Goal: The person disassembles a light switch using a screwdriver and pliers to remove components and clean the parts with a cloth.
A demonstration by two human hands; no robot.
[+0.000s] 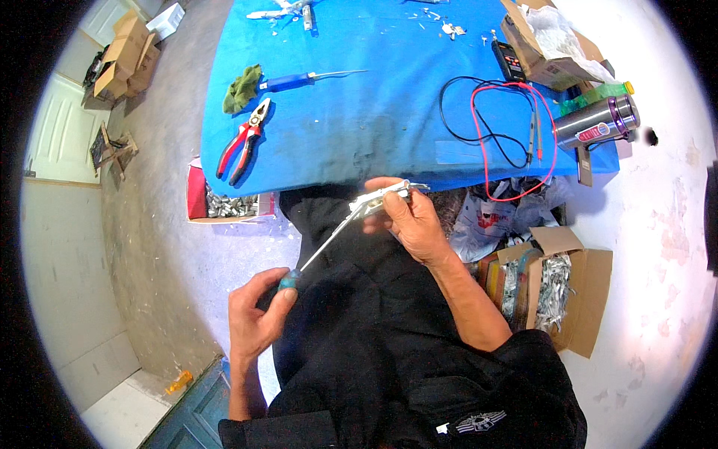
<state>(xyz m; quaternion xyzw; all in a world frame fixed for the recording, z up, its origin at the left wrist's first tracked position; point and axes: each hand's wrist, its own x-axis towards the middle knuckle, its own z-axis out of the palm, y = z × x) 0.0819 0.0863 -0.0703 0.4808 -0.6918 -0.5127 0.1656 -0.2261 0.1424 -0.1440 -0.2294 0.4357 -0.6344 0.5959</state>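
My left hand (pixel 258 307) is closed round the blue-green handle of a screwdriver (pixel 320 249). Its thin shaft slants up and right to a small white and metallic part (pixel 381 197) whose exact kind I cannot make out. Above my lap, just off the table's near edge, my right hand (pixel 413 219) pinches that part between thumb and fingers. The screwdriver's tip meets the part, though the contact point is too small to see clearly.
On the blue-covered table (pixel 351 127) lie red-handled pliers (pixel 243 144), another screwdriver (pixel 299 80), a green cloth (pixel 243 90), a multimeter (pixel 508 60) with leads, and a steel flask (pixel 594 123). Boxes of metal pieces stand below left (pixel 196 196) and right (pixel 591 299).
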